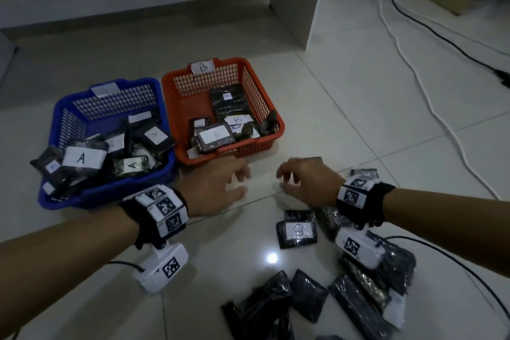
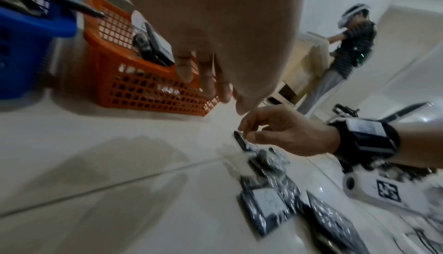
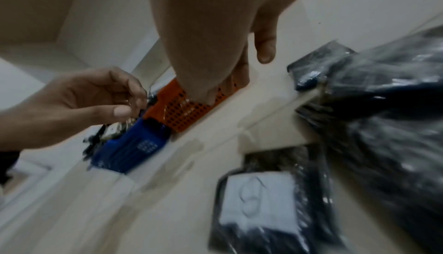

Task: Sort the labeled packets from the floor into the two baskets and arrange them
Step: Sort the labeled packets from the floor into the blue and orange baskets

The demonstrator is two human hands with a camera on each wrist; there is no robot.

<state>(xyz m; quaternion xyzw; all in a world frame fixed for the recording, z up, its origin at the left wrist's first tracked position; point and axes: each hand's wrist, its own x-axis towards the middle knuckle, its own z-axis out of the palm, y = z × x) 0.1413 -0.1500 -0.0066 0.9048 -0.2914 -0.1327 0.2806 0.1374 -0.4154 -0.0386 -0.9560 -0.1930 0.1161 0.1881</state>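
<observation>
Seen from above, 2 bare hands hover over a pale tiled floor [image 1: 345,96], just in front of 2 plastic baskets. The left hand [image 1: 218,188] and the right hand [image 1: 309,182] face each other, near but apart, each with fingers loosely curled and spread, holding nothing.

The blue basket [image 1: 105,193] sits on the left, piled with dark packets whose white labels read A [image 1: 81,157]. Touching its right side is the orange basket [image 1: 248,146], tagged B on its far rim, holding packets labeled B [image 1: 216,135].

More dark packets lie scattered on the floor below and beside the right wrist. 1 shows a white label [image 1: 298,230]; its letter is unclear. Others lie face down nearer the viewer [image 1: 309,298].

Cables [image 1: 430,107] trail across the floor on the right.
</observation>
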